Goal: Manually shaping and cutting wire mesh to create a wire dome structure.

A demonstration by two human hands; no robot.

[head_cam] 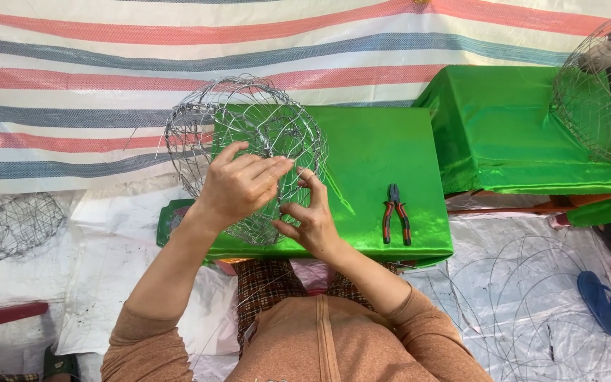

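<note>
A round wire-mesh ball frame is held up over a small table draped in shiny green cloth. My left hand grips the frame's near side, fingers curled over the wires. My right hand pinches a wire at the frame's lower right edge with thumb and fingers. Red-handled pliers lie on the green cloth just right of my right hand, apart from it.
A second green-draped table stands at the right with another wire ball on it. A flattened wire frame lies at the left, loose wire hoops and a blue sandal on the white sheet at right. A striped tarp hangs behind.
</note>
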